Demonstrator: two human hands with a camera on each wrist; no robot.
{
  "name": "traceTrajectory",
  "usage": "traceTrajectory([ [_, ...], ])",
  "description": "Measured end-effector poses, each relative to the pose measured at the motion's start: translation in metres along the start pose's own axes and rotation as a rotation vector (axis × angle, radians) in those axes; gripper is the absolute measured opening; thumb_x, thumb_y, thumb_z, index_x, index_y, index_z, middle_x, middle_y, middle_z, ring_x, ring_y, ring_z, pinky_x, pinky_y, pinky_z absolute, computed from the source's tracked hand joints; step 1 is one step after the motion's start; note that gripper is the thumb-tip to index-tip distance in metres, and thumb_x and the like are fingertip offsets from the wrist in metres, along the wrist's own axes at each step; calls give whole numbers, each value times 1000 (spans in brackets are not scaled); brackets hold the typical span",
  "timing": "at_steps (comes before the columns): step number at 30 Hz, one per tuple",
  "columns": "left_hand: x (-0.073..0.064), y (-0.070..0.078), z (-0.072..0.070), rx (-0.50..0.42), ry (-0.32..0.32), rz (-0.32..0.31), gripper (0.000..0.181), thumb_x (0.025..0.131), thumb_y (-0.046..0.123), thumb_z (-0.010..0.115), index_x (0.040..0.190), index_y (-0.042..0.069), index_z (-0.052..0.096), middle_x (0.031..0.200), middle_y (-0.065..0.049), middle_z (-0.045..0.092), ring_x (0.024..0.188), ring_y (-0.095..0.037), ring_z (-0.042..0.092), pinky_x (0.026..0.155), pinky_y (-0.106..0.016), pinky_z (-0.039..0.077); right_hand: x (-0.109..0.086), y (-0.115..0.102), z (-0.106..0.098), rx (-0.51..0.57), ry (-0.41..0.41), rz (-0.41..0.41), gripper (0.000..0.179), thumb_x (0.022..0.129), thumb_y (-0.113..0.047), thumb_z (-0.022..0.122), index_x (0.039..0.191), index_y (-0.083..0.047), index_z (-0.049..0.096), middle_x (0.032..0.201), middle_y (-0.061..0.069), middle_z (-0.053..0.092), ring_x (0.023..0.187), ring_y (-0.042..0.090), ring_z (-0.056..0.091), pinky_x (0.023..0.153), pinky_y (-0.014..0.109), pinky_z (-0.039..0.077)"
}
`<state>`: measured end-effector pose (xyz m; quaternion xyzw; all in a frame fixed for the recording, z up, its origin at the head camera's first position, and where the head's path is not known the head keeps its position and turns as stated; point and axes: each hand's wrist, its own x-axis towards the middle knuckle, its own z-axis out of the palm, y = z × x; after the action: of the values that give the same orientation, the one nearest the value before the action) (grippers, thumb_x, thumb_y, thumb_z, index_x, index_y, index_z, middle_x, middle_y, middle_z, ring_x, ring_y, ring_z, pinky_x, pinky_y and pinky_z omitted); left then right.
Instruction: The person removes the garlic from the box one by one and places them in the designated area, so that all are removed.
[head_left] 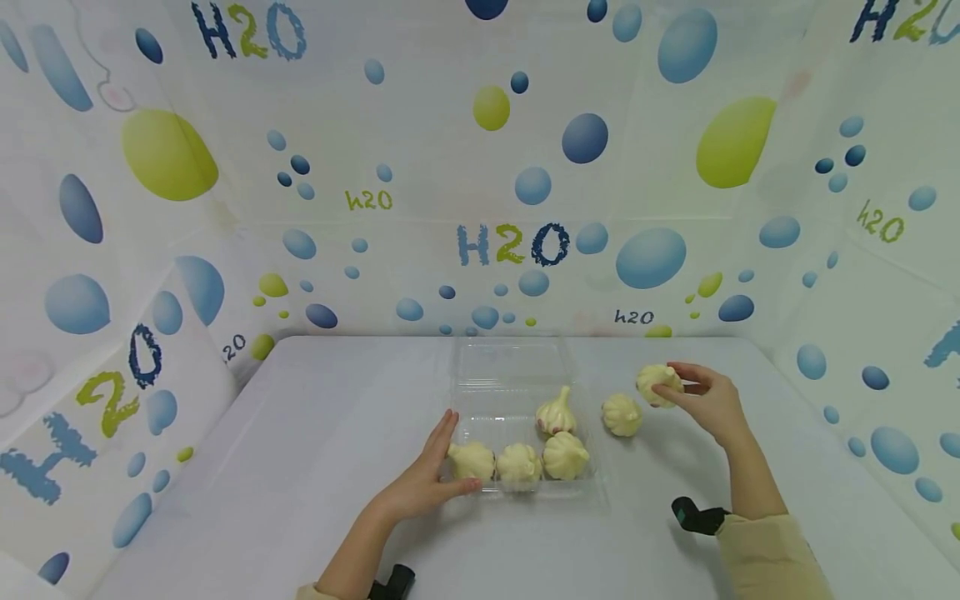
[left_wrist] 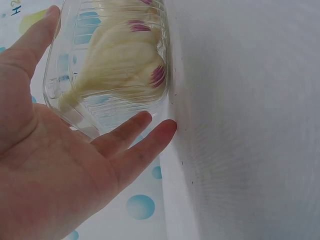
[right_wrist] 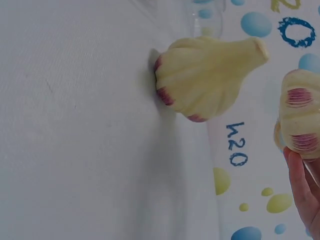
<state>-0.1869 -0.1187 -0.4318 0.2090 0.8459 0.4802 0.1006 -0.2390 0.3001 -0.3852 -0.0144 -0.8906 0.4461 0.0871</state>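
Observation:
A clear plastic box [head_left: 491, 428] holds several pale garlic bulbs, three in its front row and one garlic bulb [head_left: 556, 412] behind them at the right. My left hand [head_left: 420, 485] rests against its front left corner, fingers straight along the side and thumb at the front; in the left wrist view the box wall [left_wrist: 62, 65] lies between thumb and fingers. Right of the box, my right hand [head_left: 711, 406] pinches a garlic bulb [right_wrist: 301, 117] between thumb and fingers, off the table in the right wrist view. Another garlic bulb [head_left: 622, 415] sits on the table between box and right hand.
The box's transparent lid [head_left: 512, 363] lies folded back behind it. A white table [head_left: 337, 400] carries everything, with a bubble-patterned sheet [head_left: 420, 125] hanging behind and at both sides. Black wrist-worn devices [head_left: 699, 517] show by both forearms.

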Motion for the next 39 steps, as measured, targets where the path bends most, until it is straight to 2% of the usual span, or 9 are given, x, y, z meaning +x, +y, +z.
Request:
traceTrajectory([
  [10,0,1,0,-6,0,9,100,81,30,70,148,15,-2,152,-11,-9,136,-39,3,92,-60,35,2,15,-1,6,-9,0,67,81,-43,67,129,0,49,127,21,50,104,31,51,72,29,46],
  [16,0,1,1,8,12,3,99,82,26,70,148,12,-2,152,-13,-8,136,-40,4,92,-60,35,3,24,0,1,-37,28,69,81,-45,66,130,0,47,129,23,47,108,35,48,76,35,47],
  [19,-4,13,0,-7,16,6,97,82,23,69,147,7,-1,151,-17,-7,135,-42,4,92,-62,33,4,29,1,7,-51,43,70,81,-45,66,130,1,47,130,24,46,109,36,47,78,37,47],
  [23,-11,31,-4,-10,21,15,95,82,21,69,146,2,1,150,-21,-5,134,-45,6,91,-63,33,5,36,3,20,-60,55,70,81,-44,66,130,1,46,130,24,46,110,36,47,76,31,47],
  [26,-13,36,-5,-3,21,14,95,82,22,69,146,2,2,150,-21,-4,133,-45,7,91,-63,33,5,40,5,25,-67,58,69,81,-43,66,130,2,46,129,23,47,109,34,48,73,25,47],
  [30,-10,27,-3,-14,20,2,96,82,20,69,146,3,1,151,-19,-5,135,-43,5,92,-62,32,5,45,7,30,-80,59,67,82,-40,67,129,3,47,129,24,47,107,34,49,72,23,47],
  [35,0,4,1,9,16,4,98,82,26,70,147,10,-2,152,-14,-8,136,-40,3,92,-61,34,5,50,9,32,-92,57,67,81,-39,68,128,4,48,127,25,48,106,35,51,73,26,48],
  [39,1,-1,1,9,6,3,100,81,33,69,148,14,-3,152,-12,-9,136,-39,3,93,-59,35,7,54,11,31,-109,61,66,80,-38,69,127,4,48,127,24,49,106,35,51,74,30,49],
])
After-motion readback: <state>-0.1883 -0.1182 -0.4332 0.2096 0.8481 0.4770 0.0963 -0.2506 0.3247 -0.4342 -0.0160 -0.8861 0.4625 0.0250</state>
